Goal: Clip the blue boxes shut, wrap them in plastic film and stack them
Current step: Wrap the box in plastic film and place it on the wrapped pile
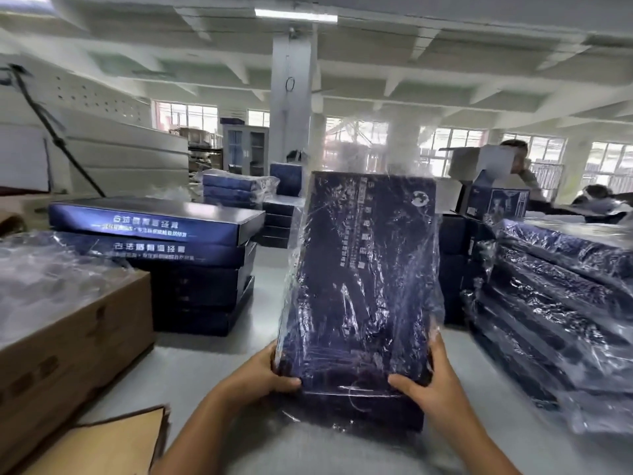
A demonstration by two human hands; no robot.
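One blue box (363, 275) sheathed in plastic film (356, 145) stands tilted above the grey table (205, 358); left hand (263, 375) and right hand (435, 389) grip its lower corners, thumbs across the front; unwrapped stack (178, 255) left, wrapped stack (561, 303) right; cardboard carton (68, 341) near left.

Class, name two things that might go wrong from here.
1. The left hand and right hand grip only the lower end of the upright dark blue film-wrapped box; it might slip.
2. The stack of wrapped blue boxes at the right looks uneven; adding another might shift it.
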